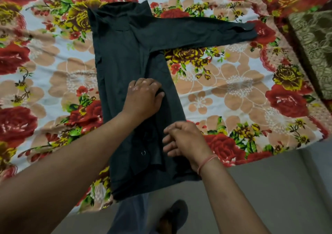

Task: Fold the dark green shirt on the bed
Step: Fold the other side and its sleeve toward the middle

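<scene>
L hand [143, 97] pinched dark green shirt [125, 54] to anchor fold | R hand [183, 140] at 5 o'clock, loose, empty | 1 sleeve [206, 30] unfolded toward 2 o'clock

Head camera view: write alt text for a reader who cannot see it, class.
A dark green shirt lies partly folded on a floral bedsheet, one sleeve stretched out to the right. The left hand pinches fabric mid-shirt; the right hand, loosely curled, is above the lower part.
</scene>
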